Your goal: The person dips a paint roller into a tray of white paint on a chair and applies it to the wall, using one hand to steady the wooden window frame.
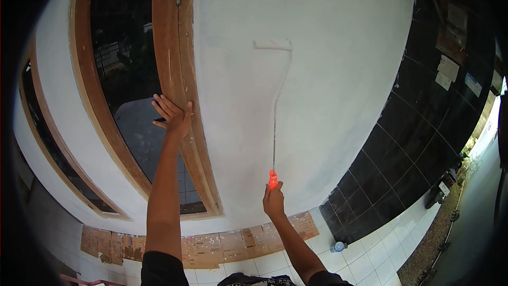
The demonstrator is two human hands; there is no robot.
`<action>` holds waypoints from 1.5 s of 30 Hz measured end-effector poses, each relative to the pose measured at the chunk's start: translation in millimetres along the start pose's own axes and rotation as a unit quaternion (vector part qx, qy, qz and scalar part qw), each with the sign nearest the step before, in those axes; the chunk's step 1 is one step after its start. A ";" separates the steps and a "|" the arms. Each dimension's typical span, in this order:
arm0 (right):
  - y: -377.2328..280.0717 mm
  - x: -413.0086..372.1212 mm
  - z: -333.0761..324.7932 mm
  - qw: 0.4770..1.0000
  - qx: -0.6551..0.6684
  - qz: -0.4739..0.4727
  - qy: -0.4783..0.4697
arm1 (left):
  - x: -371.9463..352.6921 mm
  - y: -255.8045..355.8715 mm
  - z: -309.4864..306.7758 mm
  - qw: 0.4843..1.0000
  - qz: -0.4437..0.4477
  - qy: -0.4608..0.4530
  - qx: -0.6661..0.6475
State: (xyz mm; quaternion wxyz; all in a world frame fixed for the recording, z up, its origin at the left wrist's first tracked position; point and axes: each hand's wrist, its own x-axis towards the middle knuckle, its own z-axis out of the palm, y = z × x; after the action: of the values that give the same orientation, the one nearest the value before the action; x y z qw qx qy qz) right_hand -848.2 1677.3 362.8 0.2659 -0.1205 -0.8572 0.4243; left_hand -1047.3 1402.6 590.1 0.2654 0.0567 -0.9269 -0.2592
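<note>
My right hand [273,199] is closed around the orange handle of a paint roller [274,127]. Its long thin metal rod runs up the white wall [344,63], and the white roller head lies against the wall, with a slightly darker patch around and below it. To the left, my left hand [173,116] rests with fingers spread on the wooden frame [174,47] of a door or window, partly over the dark glass [119,42].
Paint-spotted cardboard [201,250] lines the floor along the wall. Black tiles [394,153] cover the wall to the right. A small blue-and-white container [338,246] stands on the white floor tiles [365,267]. Another narrow wooden-framed window [58,143] is at far left.
</note>
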 end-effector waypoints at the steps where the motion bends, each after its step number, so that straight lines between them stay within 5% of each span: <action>1: -16.7 25.2 -13.2 1.000 -0.004 -0.013 0.011 | -0.2 0.0 0.7 1.000 -0.001 0.002 0.004; 8: -127.9 108.8 -48.4 0.995 0.057 -0.069 -0.037 | -1.3 0.3 2.5 1.000 -0.004 0.007 0.001; 12: -76.9 55.0 16.3 0.992 0.068 -0.075 -0.075 | 0.6 -1.8 3.2 1.000 -0.006 0.012 -0.007; 16: 24.2 -56.7 60.9 0.988 0.046 0.050 -0.138 | 2.5 -1.1 3.5 1.000 -0.013 -0.001 -0.002; 20: 94.1 -134.2 75.8 0.987 0.021 0.064 -0.145 | 1.9 -0.1 1.7 1.000 -0.008 -0.001 -0.001; 24: 73.7 -85.2 75.7 0.994 0.044 -0.002 -0.102 | 0.7 -3.8 1.5 1.000 0.009 -0.012 -0.021; 32: -70.8 52.0 56.7 0.994 0.069 -0.058 -0.060 | 0.6 -10.2 -1.2 0.998 0.042 -0.029 -0.031; 37: -34.4 -24.0 106.8 0.995 0.063 -0.009 -0.073 | -1.7 -19.5 -2.9 0.995 0.081 -0.056 -0.024; 41: 75.1 -171.1 160.5 0.996 0.060 -0.044 -0.057 | -3.7 -26.9 -1.0 0.990 0.117 -0.076 -0.014; 45: 47.6 -136.6 151.4 0.995 0.024 0.037 -0.085 | -2.9 -33.1 -7.2 0.981 0.163 -0.092 -0.040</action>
State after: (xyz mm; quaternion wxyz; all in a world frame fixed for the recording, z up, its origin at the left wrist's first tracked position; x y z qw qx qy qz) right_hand -820.3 1547.0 201.4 0.1790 -0.1088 -0.8611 0.4633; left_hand -1042.1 1371.7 577.1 0.2193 -0.1304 -0.9333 -0.2529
